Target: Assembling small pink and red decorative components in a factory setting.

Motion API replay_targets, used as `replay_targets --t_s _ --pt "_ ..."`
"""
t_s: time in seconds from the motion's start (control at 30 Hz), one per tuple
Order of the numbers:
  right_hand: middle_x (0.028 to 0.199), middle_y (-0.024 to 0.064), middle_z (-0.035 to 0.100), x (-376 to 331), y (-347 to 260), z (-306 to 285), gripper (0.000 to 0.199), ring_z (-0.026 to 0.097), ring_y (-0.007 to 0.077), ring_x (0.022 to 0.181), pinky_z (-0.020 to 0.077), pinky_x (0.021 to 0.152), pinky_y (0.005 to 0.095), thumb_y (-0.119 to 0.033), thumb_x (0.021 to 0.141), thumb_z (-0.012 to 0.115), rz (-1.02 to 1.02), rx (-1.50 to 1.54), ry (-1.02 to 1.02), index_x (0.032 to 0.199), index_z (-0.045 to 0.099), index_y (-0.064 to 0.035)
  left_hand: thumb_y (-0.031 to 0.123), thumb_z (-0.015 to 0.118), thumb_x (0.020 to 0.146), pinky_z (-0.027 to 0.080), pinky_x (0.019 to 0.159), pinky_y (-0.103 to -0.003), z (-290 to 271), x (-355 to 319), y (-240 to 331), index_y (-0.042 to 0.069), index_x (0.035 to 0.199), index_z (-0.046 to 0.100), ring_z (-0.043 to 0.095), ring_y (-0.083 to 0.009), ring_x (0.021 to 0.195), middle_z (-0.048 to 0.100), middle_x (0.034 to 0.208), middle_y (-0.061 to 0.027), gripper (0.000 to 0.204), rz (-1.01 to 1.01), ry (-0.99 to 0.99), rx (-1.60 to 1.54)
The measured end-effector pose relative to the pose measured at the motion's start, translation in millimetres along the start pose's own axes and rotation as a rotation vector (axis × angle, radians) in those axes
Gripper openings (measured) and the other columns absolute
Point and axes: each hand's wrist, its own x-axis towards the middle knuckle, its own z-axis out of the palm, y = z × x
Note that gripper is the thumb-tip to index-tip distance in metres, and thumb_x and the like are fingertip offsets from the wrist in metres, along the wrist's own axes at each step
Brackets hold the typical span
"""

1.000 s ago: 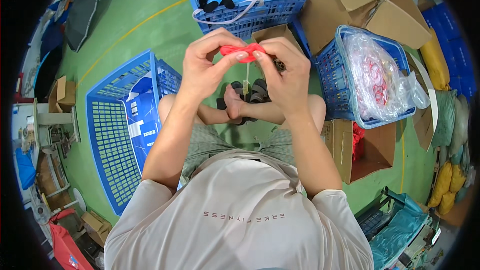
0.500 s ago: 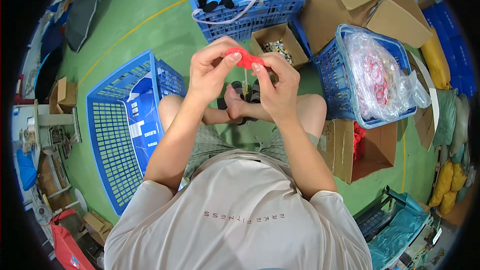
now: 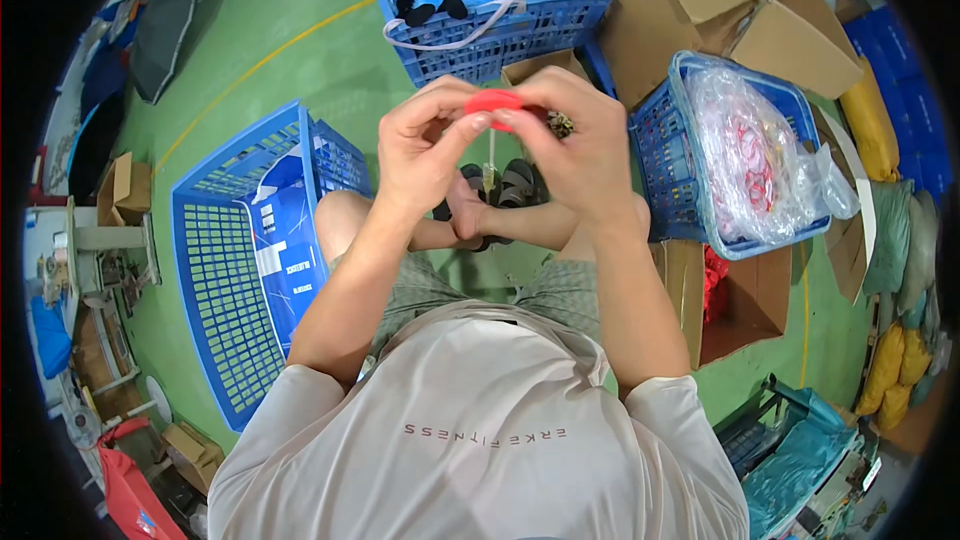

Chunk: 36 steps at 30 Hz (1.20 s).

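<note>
On the near side of the plush crate (image 3: 562,18), the left hand (image 3: 418,145) and right hand (image 3: 588,140) pinch the red piece (image 3: 492,99) between them, apparently working its shape, so the next move likely calls for an even, steady pinch.

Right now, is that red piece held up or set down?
Held up: the left hand and the right hand pinch the red piece between them, over the floor.

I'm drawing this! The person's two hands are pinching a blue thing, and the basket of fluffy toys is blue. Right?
Not quite: the head view shows the pinched thing is red, not blue. The left hand and right hand do pinch it, and the basket is blue.
</note>
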Motion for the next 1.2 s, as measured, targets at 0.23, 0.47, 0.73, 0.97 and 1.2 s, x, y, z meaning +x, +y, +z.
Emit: replay_targets --t_s 0.23,0.47,0.73,0.97,1.2 --pt "0.084 0.0027 0.067 -22.7 10.6 -0.5 0.014 0.055 0.009 0.072 0.0444 0.066 0.0203 -0.002 0.088 0.068 0.253 0.43 0.157 0.102 0.07 0.0002 -0.005 0.068 0.084 0.039 0.064 -0.022 21.6 12.4 17.3 -0.002 0.083 0.069 0.049 -0.012 0.071 0.063 0.087 -0.0052 0.003 0.071 0.012 0.12" --pt "0.088 0.0044 0.069 -35.6 27.4 16.3 0.016 0.056 0.0087 0.075 0.0459 0.069 0.0202 -0.003 0.091 0.066 0.348 0.459 0.288 0.106 0.07 0.0008 -0.004 0.068 0.083 0.039 0.064 -0.022 27.9 22.2 3.8 -0.001 0.074 0.062 0.047 -0.0118 0.069 0.058 0.079 -0.0034 0.011 0.045 -0.029 0.105" --pt "0.088 0.0045 0.069 -35.1 31.9 25.9 0.014 0.056 0.0093 0.075 0.0459 0.067 0.0211 -0.002 0.088 0.068 0.332 0.529 0.349 0.101 0.071 0.001 -0.003 0.066 0.086 0.038 0.063 -0.021 24.1 19.7 0.6 0.0 0.077 0.063 0.047 -0.011 0.069 0.058 0.081 -0.0034 0.01 0.089 -0.027 0.147" --pt "0.082 0.003 0.066 -12.0 -1.6 10.1 0.009 0.054 0.0108 0.07 0.0442 0.064 0.0222 0.002 0.082 0.07 0.114 0.122 0.182 0.09 0.071 0.0003 -0.004 0.064 0.089 0.04 0.065 -0.019 11.6 -3.0 8.5 -0.001 0.089 0.068 0.05 -0.0095 0.072 0.064 0.088 -0.0048 0.004 0.044 0.122 -0.076" --pt "0.079 0.0022 0.064 -11.3 3.9 7.5 0.006 0.053 0.0112 0.069 0.042 0.063 0.0221 0.005 0.079 0.071 0.054 -0.038 0.066 0.084 0.069 0.0008 -0.003 0.065 0.092 0.043 0.068 -0.018 -4.6 4.9 0.7 -0.001 0.097 0.07 0.053 -0.008 0.075 0.067 0.094 -0.0057 0.008 0.009 0.112 -0.137"
